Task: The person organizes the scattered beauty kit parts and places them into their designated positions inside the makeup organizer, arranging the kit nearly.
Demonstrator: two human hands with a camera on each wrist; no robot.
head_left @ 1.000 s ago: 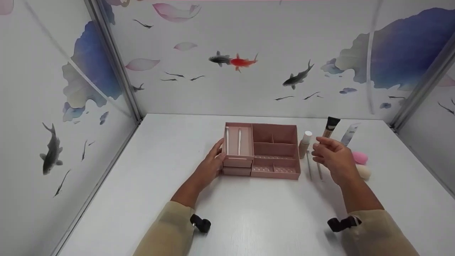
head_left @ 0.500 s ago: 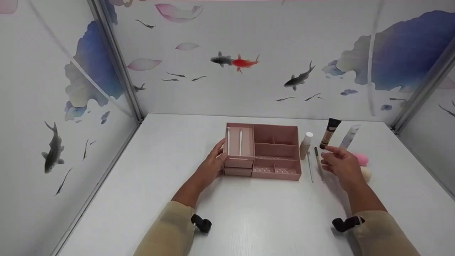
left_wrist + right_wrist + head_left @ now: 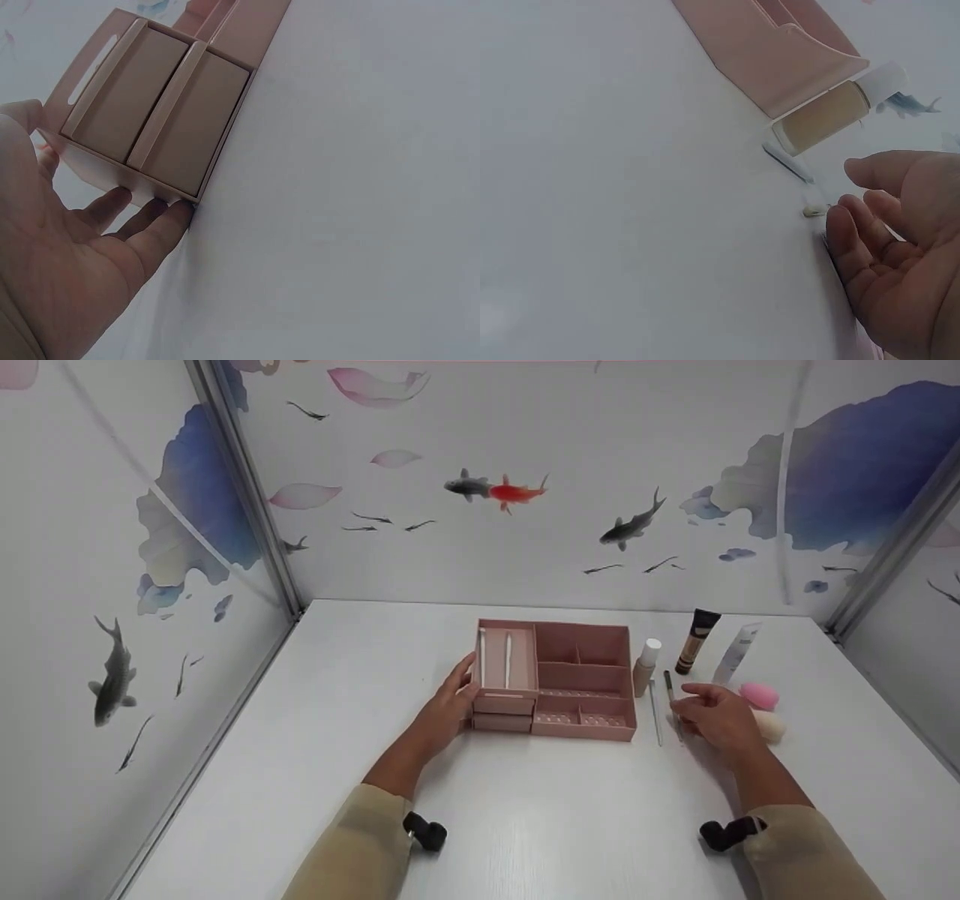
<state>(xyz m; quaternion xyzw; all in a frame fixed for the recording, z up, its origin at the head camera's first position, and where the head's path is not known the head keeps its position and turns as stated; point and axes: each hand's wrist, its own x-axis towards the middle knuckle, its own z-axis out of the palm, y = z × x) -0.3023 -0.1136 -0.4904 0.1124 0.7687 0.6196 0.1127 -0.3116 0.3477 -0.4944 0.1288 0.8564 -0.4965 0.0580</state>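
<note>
A pink cosmetics organizer (image 3: 583, 680) stands on the white table, with two small drawers (image 3: 161, 112) at its left and divided compartments at its right. My left hand (image 3: 441, 712) touches the organizer's left side with fingers extended; the left wrist view shows the fingertips on the side wall. My right hand (image 3: 718, 720) hovers with loosely bent fingers close over a thin dark-tipped stick (image 3: 669, 687), whose pale end (image 3: 815, 211) shows by the fingers in the right wrist view. Between thumb and fingers is a gap. A slim pale stick (image 3: 655, 712) lies to its left.
Beside the organizer stands a beige bottle (image 3: 643, 669) with a white cap. Behind my right hand are a black-capped tube (image 3: 696, 641) and a clear-white tube (image 3: 739, 651). A pink sponge (image 3: 760, 697) and a cream sponge (image 3: 769, 726) lie at its right. Printed walls enclose the table.
My right hand has drawn back toward me from in front of the black-capped tube, uncovering it, and now lies over the dark-tipped stick. My left hand stays at the organizer.
</note>
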